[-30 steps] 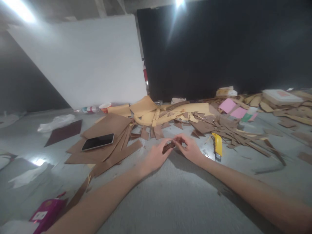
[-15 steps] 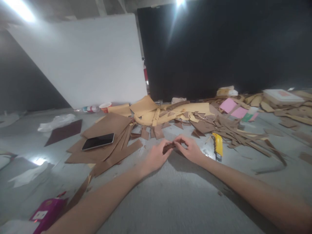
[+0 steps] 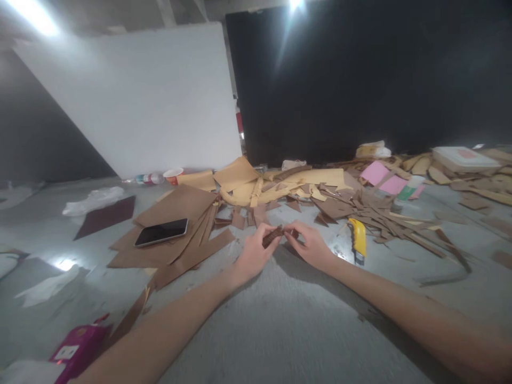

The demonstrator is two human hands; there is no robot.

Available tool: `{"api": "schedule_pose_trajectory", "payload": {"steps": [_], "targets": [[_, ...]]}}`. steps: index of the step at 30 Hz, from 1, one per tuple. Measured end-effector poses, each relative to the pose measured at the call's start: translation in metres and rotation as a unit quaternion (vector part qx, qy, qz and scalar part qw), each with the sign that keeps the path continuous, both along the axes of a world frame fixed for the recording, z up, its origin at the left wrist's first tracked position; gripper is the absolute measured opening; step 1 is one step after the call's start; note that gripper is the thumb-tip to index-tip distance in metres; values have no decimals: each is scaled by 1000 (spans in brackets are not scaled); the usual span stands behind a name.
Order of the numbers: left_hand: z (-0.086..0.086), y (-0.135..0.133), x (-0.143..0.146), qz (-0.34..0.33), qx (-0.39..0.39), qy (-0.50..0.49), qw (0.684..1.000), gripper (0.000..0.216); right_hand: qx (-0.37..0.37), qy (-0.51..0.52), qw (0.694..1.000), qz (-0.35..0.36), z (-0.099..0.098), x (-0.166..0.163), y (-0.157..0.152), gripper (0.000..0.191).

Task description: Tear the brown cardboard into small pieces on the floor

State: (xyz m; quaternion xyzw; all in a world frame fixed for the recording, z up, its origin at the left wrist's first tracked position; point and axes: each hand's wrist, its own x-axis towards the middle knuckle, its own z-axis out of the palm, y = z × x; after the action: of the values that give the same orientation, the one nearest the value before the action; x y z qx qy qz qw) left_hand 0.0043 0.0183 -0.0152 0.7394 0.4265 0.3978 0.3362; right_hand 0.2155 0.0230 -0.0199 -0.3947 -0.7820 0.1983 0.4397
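Just above the grey table, my left hand (image 3: 258,249) pinches a small dark brown piece with a ridged, braided look (image 3: 272,236). My right hand (image 3: 311,245) is closed at the right end of that piece, thumb and forefinger pressed together on brown material. A narrow gap shows between the two hands' fingertips, and whether one piece runs across it cannot be made out. To the right of my right hand lies a yellow utility knife (image 3: 358,238). Brown leather-like sheets (image 3: 176,213) are stacked left of my left hand.
A smartphone (image 3: 161,232) rests on the sheets. Brown and tan scraps (image 3: 368,213) spread along the back and right. A purple device (image 3: 80,349) sits front left by my forearm. White and black panels stand behind; a paper cup (image 3: 173,176) and bottle (image 3: 149,179) stay at back left.
My left hand has shifted slightly left and down, and the fingertips have drawn a little apart. More of the brown ridged piece shows between the left fingers.
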Motion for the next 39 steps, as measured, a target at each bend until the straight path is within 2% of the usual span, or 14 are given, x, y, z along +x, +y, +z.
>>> {"api": "schedule_pose_trajectory", "payload": {"steps": [10, 18, 26, 34, 39], "targets": [[-3, 1, -1, 10, 2, 3, 1000, 24, 5, 24, 1000, 11, 3, -1, -2, 25], [2, -3, 1, 7, -16, 27, 999, 21, 15, 20, 1000, -15, 1, 1, -1, 17], [9, -7, 1, 4, -12, 44, 999, 17, -21, 36, 999, 18, 1, 1, -1, 20], [9, -8, 3, 13, -11, 38, 999, 18, -90, 34, 995, 41, 2, 0, -3, 24], [5, -8, 1, 2, -17, 46, 999, 20, -101, 47, 992, 52, 2, 2, 0, 29]]}}
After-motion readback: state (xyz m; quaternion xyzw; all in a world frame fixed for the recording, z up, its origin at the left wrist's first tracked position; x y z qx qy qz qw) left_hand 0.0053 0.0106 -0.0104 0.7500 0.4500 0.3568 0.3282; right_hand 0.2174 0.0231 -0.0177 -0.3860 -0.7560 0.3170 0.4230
